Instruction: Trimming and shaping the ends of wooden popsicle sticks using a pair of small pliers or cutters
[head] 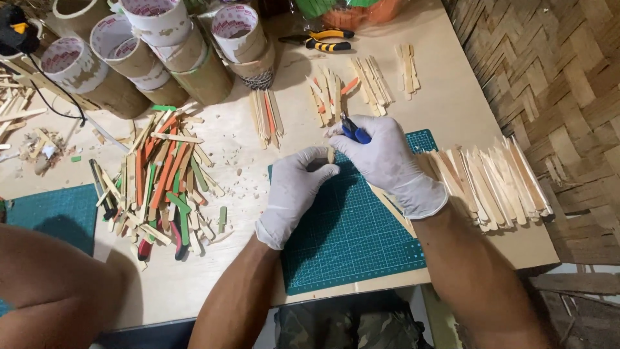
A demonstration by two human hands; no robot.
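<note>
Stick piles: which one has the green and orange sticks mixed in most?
The big jumbled pile left of the green cutting mat. The fanned row beside the right hand is plain wood.

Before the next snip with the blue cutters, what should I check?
1. Left hand pinches small stick piece: ok.
2. Right hand grips blue-handled cutters: ok.
3. Cutter blades on the piece: cannot tell, hidden.
4. Work is over green cutting mat: ok.
5. Left fingertips clear of blades: cannot tell.
6. Both hands gloved: ok.
</note>
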